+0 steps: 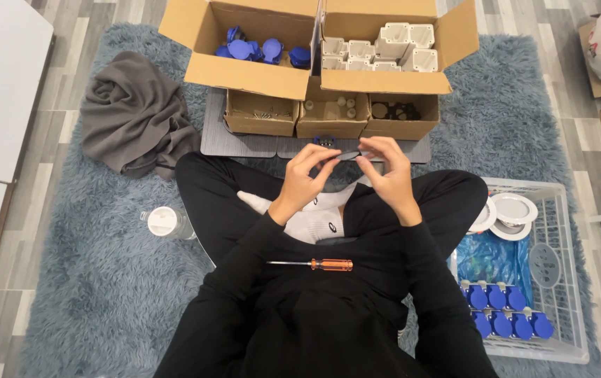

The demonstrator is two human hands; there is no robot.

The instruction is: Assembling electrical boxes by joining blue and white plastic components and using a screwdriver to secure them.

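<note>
I see both hands raised in front of me over my crossed legs. My left hand (305,175) and right hand (387,171) pinch the 2 ends of a small thin dark ring (347,155), thumb and fingertips pressed together on it from each side. I cannot tell exactly what the piece is; it looks like a gasket. It sits in the air between the hands, just in front of the middle small box.

An orange-handled screwdriver (318,264) lies across my lap, blade pointing to my left, touched by neither hand.

Ahead of me on a grey mat (213,136) are 3 small cardboard boxes in a row: the left one (261,115) holds what look like screws, the middle one (333,115) small pale parts, the right one (400,114) dark rings. Behind them are 2 larger open cartons, the left carton (244,70) with blue round parts and the right carton (384,78) with white square housings.

To my right is a white wire basket (567,280) with blue finished pieces in rows, white round discs and a blue plastic bag. To my left, a grey cloth (132,112) is bunched on the blue shaggy rug (90,280), and a clear white-lidded bottle (166,222) lies near my knee.
</note>
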